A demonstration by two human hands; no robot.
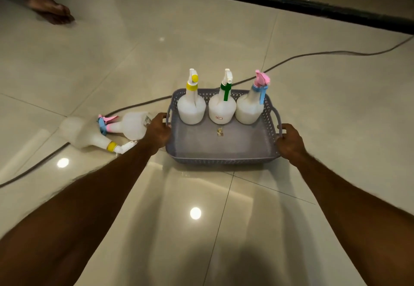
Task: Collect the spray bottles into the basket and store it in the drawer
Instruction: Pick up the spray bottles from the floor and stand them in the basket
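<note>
In the upper left corner of the frame a bare foot point(50, 8) rests on the glossy cream tile floor point(112, 66). A dark cable point(139, 105) runs from the lower left edge up across the floor to the upper right edge, passing behind the basket. At middle left two spray bottles lie on their sides on the tiles, touching each other: one with a yellow collar point(89, 136), its nozzle pointing right, and just beyond it one with a pink and blue head point(132, 125), its nozzle pointing left. The left hand point(158, 132) is closed around the left handle of the grey plastic basket point(221, 159), which sits in the centre of the frame, apparently on the floor. Three white spray bottles stand upright in a row along the basket's far wall: the yellow-capped bottle point(191, 106) on the left, the green-triggered bottle point(222, 108) in the middle with a small label low on its front, and the pink-and-blue-topped bottle point(251, 106) on the right. The near half of the basket holds only a small scrap point(220, 132) too small to make out. The right hand point(290, 143) grips the basket's right handle, fingers curled over it. Both forearms reach in from the bottom corners.
</note>
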